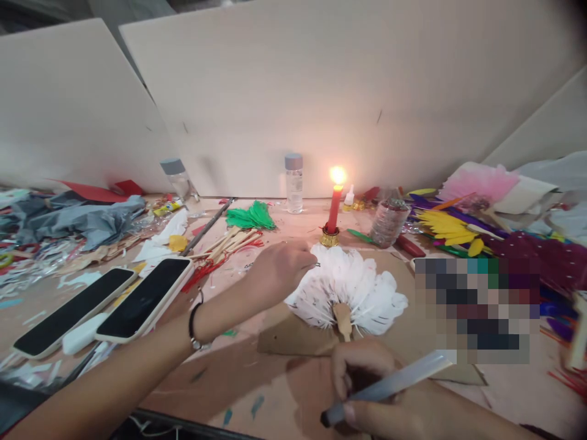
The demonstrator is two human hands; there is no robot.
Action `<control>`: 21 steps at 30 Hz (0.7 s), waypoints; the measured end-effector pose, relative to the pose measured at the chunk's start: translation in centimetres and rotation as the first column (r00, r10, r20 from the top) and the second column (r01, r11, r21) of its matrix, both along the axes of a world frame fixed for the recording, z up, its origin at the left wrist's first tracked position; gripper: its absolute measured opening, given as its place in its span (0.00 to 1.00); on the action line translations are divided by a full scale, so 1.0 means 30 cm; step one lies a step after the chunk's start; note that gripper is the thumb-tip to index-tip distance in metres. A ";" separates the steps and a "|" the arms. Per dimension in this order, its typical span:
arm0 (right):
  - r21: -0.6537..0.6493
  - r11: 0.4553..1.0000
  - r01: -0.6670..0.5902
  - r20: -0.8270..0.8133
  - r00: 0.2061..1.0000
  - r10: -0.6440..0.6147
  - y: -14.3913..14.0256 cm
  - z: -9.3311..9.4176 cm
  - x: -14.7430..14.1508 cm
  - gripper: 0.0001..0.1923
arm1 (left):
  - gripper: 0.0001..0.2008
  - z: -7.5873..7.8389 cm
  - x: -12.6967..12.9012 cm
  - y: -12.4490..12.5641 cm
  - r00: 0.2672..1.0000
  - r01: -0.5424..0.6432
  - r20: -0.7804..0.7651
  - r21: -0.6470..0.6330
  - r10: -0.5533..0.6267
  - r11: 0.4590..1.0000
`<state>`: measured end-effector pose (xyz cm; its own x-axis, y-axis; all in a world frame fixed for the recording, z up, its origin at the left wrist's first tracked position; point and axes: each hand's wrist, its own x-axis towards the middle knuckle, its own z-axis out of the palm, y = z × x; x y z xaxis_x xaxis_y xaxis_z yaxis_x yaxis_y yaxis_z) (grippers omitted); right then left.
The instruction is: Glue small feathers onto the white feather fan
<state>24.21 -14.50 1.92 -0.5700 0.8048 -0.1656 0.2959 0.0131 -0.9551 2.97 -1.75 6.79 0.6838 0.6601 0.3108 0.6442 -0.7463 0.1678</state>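
A fan of white feathers [362, 287] with a short flat wooden handle [342, 321] lies on a piece of brown cardboard [293, 336]. At the fan's upper left edge is my left hand [288, 266], its fingers pinched together; what is between them, if anything, is hidden. My right hand [380, 379] grips a translucent glue stick [397, 380], whose blackened end points down to the left. The right fingers are close to the fan's handle; I cannot tell whether they touch it. Behind the feathers a red candle [334, 211] burns in a gold holder [330, 236].
Two phones [144, 299] lie at the left, beside wooden sticks [233, 244] and green feathers [251, 215]. A clear bottle [294, 183] and a plastic-wrapped roll [389, 223] stand behind. Yellow feathers [447, 226] pile up at the right. White boards [321, 91] close off the back.
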 end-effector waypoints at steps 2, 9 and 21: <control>0.015 1.000 0.002 -0.027 1.000 -0.002 -0.002 -0.010 0.001 0.10 | 0.14 0.027 0.025 0.052 0.990 -0.018 -0.141 0.001 0.018 1.000; 0.042 0.998 0.037 -0.046 0.998 -0.035 0.003 -0.023 0.001 0.12 | 0.12 -0.019 0.082 0.192 0.954 0.017 -0.298 0.010 -0.014 1.000; -0.003 1.000 0.020 -0.130 0.991 -0.020 0.011 -0.019 -0.009 0.12 | 0.11 -0.057 0.083 0.207 0.945 0.041 -0.326 -0.014 -0.043 0.999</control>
<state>23.93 -14.17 1.34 -0.5704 0.8162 -0.0923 0.1693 0.0069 -0.9855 5.46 4.45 5.08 0.7743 0.6298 0.0620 0.6325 -0.7735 -0.0408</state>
